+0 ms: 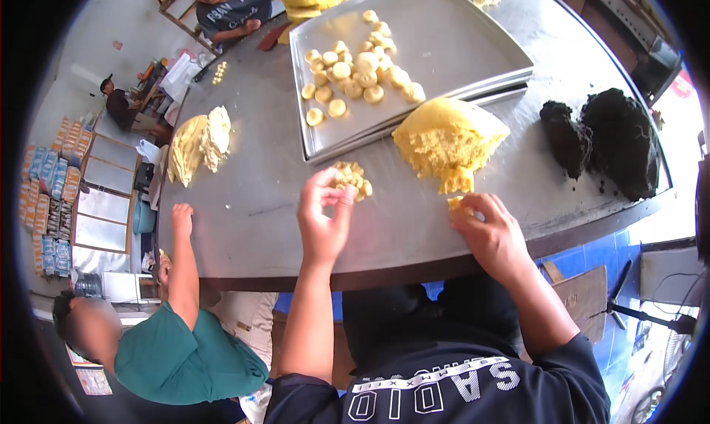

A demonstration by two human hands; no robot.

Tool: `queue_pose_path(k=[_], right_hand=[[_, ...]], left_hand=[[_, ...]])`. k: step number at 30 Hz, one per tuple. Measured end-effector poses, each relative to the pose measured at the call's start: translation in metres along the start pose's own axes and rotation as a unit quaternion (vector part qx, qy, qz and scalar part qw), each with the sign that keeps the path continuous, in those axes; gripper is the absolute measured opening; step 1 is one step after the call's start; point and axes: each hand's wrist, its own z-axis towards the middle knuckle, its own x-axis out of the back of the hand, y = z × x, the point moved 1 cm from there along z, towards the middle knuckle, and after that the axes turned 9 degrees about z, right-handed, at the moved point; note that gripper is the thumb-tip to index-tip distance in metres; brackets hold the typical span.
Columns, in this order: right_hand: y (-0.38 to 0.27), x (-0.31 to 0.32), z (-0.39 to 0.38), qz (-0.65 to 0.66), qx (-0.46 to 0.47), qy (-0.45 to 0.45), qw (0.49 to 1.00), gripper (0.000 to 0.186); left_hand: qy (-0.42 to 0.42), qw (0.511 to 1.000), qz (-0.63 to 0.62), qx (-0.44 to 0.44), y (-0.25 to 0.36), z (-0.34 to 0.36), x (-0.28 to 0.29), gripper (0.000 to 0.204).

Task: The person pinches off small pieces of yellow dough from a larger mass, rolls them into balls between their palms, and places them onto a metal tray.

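My left hand (pixel 326 217) is at a small heap of pale dough pieces (pixel 353 180) near the table's front edge. Its fingers are curved, with thumb and forefinger apart, and I see nothing clearly held in them. A small piece of yellow dough (pixel 455 202) is pinched in the fingers of my right hand (pixel 489 230). Just beyond that hand sits a large crumbly lump of yellow dough (pixel 451 135), its near side torn and tapering toward my fingers. Part of the pinched piece is hidden by my fingers.
Stacked metal trays (pixel 458 35) hold several round dough balls (pixel 341 70). Dark dough (pixel 617 143) lies at the right, paler dough (pixel 200 146) at the left. A person in green (pixel 192 354) stands at my left; another person (pixel 235 9) is across the metal table (pixel 251 231).
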Motion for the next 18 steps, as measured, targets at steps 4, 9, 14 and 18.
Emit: queue_pose_path(k=[4, 9, 14, 18], right_hand=[[-0.001, 0.0, 0.0, -0.01, 0.023, 0.046, 0.999, 0.018], [0.003, -0.001, 0.012, -0.075, 0.024, -0.005, 0.997, 0.014], [0.006, -0.018, 0.025, -0.107, 0.039, -0.056, 0.992, 0.012], [-0.006, 0.003, 0.03, -0.072, 0.001, -0.102, 0.992, 0.011]], left_hand=[[0.032, 0.862, 0.439, -0.25, 0.029, -0.003, -0.012, 0.033], [0.034, 0.85, 0.433, -0.298, 0.02, -0.009, -0.016, 0.018], [0.017, 0.937, 0.295, -0.188, 0.005, 0.014, -0.011, 0.009], [0.033, 0.879, 0.354, -0.318, 0.011, 0.0, -0.009, 0.009]])
